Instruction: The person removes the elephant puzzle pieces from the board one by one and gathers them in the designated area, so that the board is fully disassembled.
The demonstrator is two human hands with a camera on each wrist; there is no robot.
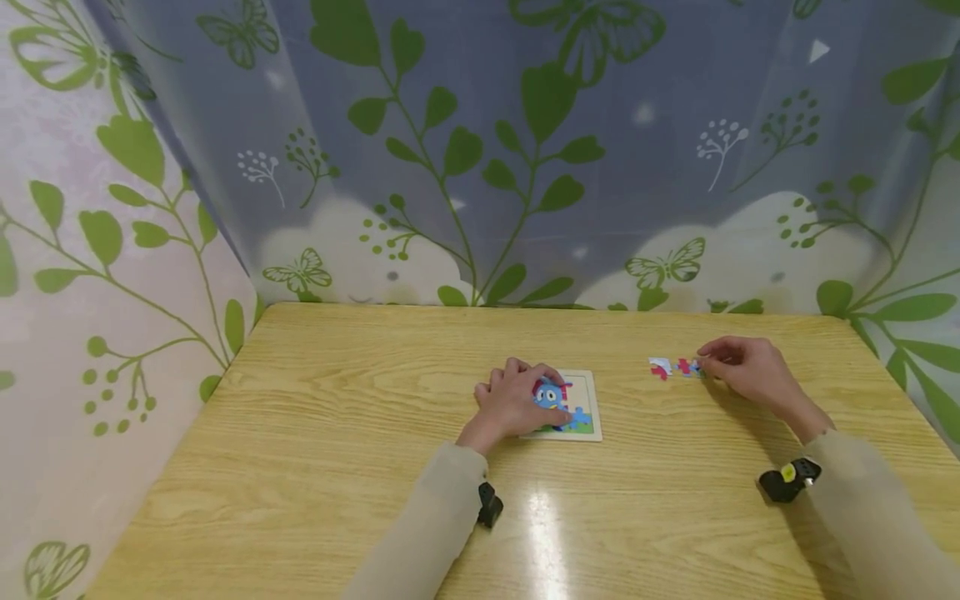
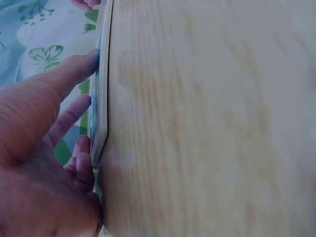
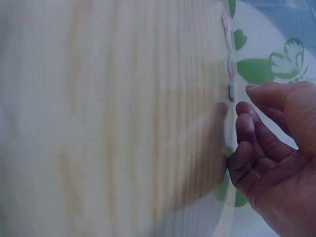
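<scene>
A shallow jigsaw tray [image 1: 597, 408] with a pale frame lies flat on the table. Inside it, fitted pieces show a blue cartoon face [image 1: 550, 395], and part of the bare backing shows at upper right. My left hand [image 1: 510, 402] rests over the tray's left side, thumb on the picture near a blue piece [image 1: 581, 417], fingers spread. To the right, a white-and-red piece [image 1: 659, 367] and a red piece [image 1: 684, 367] lie loose. Beside them hovers my right hand [image 1: 750, 372], thumb and fingertips apart with nothing visible between them in the right wrist view.
The wooden table [image 1: 337, 400] reaches back to a curtain [image 1: 480, 150] printed with leaves and butterflies. A similar leaf-patterned cloth [image 1: 97, 250] hangs on the left. Black cameras [image 1: 787, 481] are strapped to both sleeved wrists.
</scene>
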